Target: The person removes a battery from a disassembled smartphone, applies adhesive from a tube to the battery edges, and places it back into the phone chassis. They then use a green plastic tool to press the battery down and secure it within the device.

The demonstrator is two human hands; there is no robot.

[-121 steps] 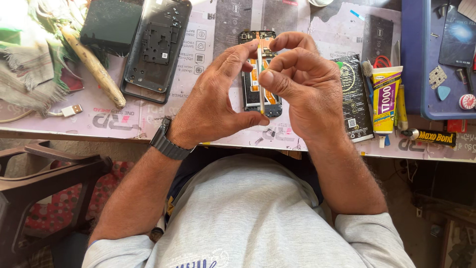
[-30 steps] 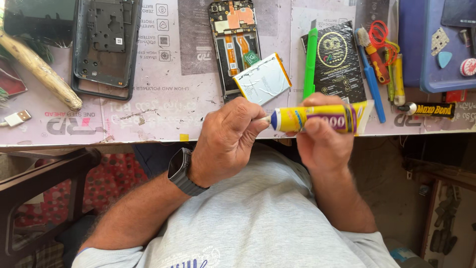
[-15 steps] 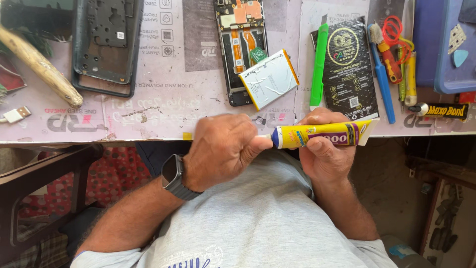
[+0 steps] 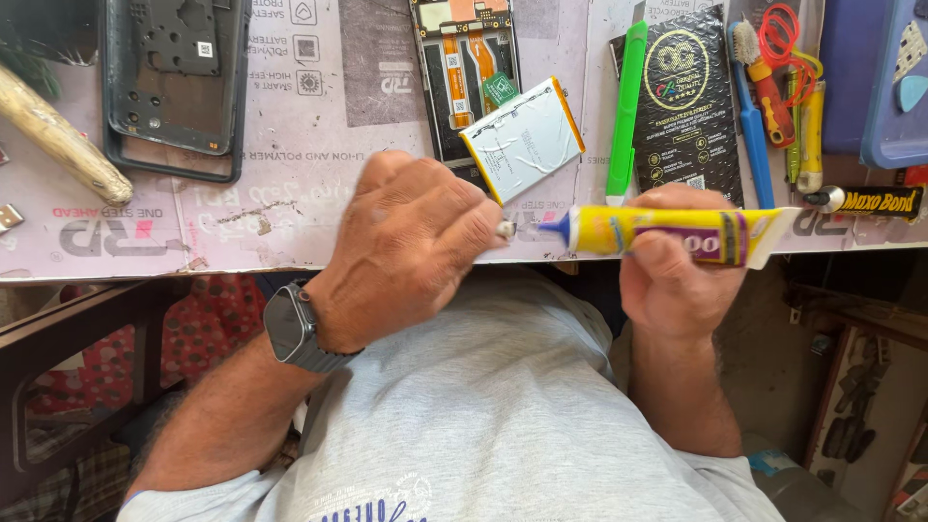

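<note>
Right hand (image 4: 677, 280) clamps the yellow glue tube (image 4: 667, 235) mid-body; it looks soft and light, so squeeze gently. Just beside its nozzle, left hand (image 4: 411, 246) fingertips pinch the small cap (image 4: 504, 230)

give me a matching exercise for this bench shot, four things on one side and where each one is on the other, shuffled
Things:
1. glue tube
2. small cap
3. battery
4. green tool

Places:
A. lying tilted over the open phone
B. at the left hand's fingertips
C. lying between the battery and the black packet
D. held in the right hand

Pairs: 1-D, 2-B, 3-A, 4-C
</note>
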